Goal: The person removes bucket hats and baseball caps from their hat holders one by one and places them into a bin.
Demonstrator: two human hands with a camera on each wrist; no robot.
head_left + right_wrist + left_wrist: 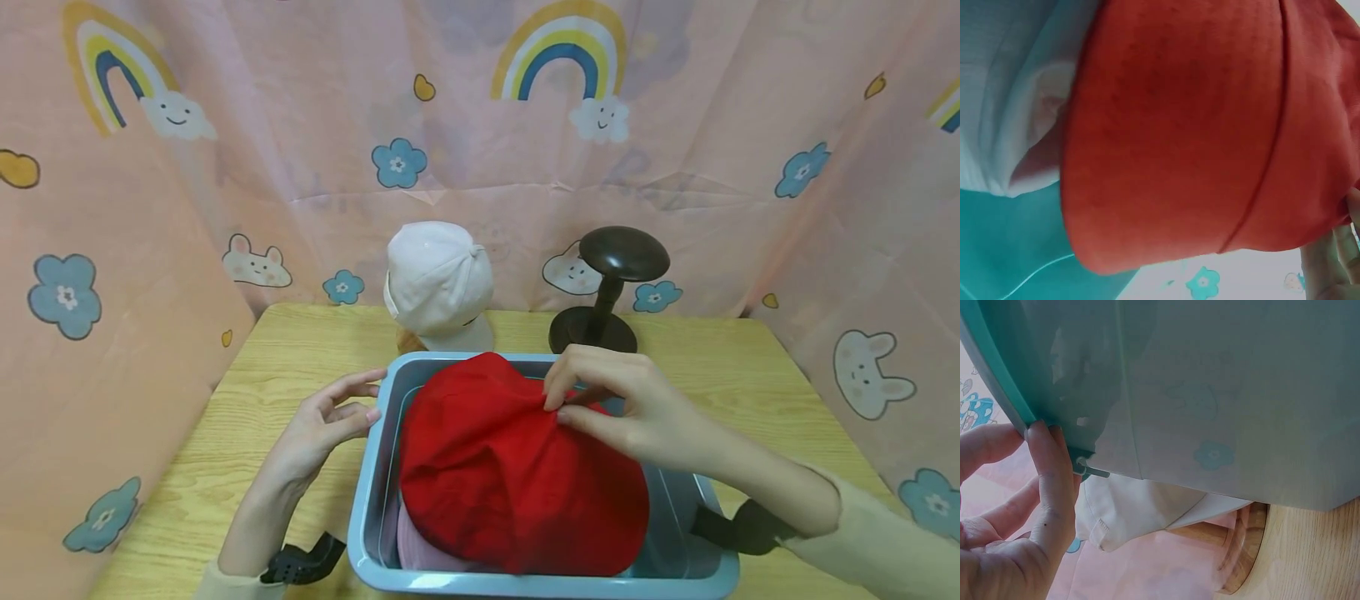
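Observation:
A red bucket hat (517, 475) fills much of a blue plastic bin (356, 517), its crown pulled up into a peak. My right hand (630, 408) pinches the crown's fabric between thumb and fingers. In the right wrist view the hat's brim (1166, 144) hangs in front of a pale cloth item (1016, 125). My left hand (322, 429) holds the bin's rim near the far left corner. From the left wrist, the thumb and fingers (1050, 469) meet at that rim. Lilac fabric (423, 537) shows beneath the red hat.
Behind the bin, a white cap (438, 279) sits on a wooden stand (1244, 550). A dark brown hat stand (622, 254) with a bare round top is at the back right. The wooden table (292, 375) meets a pink patterned curtain (322, 108) behind and at the sides.

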